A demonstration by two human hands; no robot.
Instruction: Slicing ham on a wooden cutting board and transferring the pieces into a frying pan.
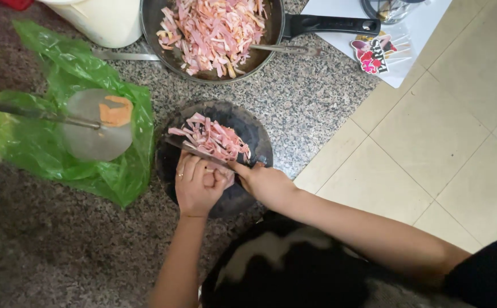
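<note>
A round dark chopping board (248, 128) lies on the speckled granite counter. A heap of pink meat strips (214, 137) rests on it. My right hand (265, 182) grips the handle of a knife (194, 150), whose blade lies across the board just in front of the strips. My left hand (197, 185) is curled over a piece of pink meat at the board's near side, fingers touching the blade. A ring shows on one finger.
A black frying pan (277, 25) full of cut meat strips (214, 31) sits beyond the board, handle pointing right. A green plastic bag (126, 171) with a flat metal spatula (92, 131) lies left. White bucket (109, 23) at top. Tiled floor at right.
</note>
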